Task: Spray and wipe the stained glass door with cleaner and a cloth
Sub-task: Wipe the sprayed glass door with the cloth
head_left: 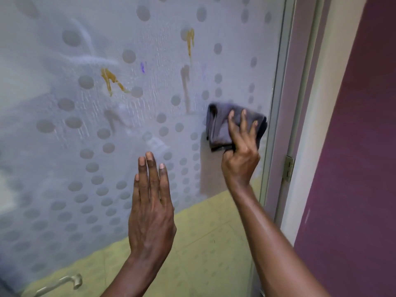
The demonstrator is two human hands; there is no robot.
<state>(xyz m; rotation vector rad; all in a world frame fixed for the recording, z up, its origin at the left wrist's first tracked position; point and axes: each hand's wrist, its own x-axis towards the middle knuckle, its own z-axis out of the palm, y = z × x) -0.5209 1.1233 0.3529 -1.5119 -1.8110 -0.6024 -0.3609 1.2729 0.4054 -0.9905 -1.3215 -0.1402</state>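
Forearms enter from the bottom edge of the frame, both reaching up to the glass door (90,146). My left hand (151,213), lower centre, is flat and open with fingers together, holding nothing; I cannot tell whether the palm touches the pane or hovers just off it. My right hand (241,151), right of centre, presses a folded dark cloth (222,127) against the glass close to the door's frame (276,116), fingers spread over the cloth, thumb tucked under its lower edge. A handle (64,282) shows at lower left, a hinge (288,168) at right of the frame edge.

Further up: the pane is frosted with a dot pattern and looks wet, with run-marks of liquid through the centre. One yellow-brown stain (112,81) sits at upper left of centre, a second yellow stain (190,40) at upper centre, and a small purple mark (142,67) between them. Darker shapes lower down look like shadows of these stains rather than separate marks; not certain. No spray bottle in view.

Judgement: spraying looks done, wiping barely started; the stains are untouched. To do this well: keep the cloth flat under even finger pressure, work from the top stains downward so runs get caught, overlap strokes, refold to a clean face once the yellow transfers. Left hand should steady the door against the push.
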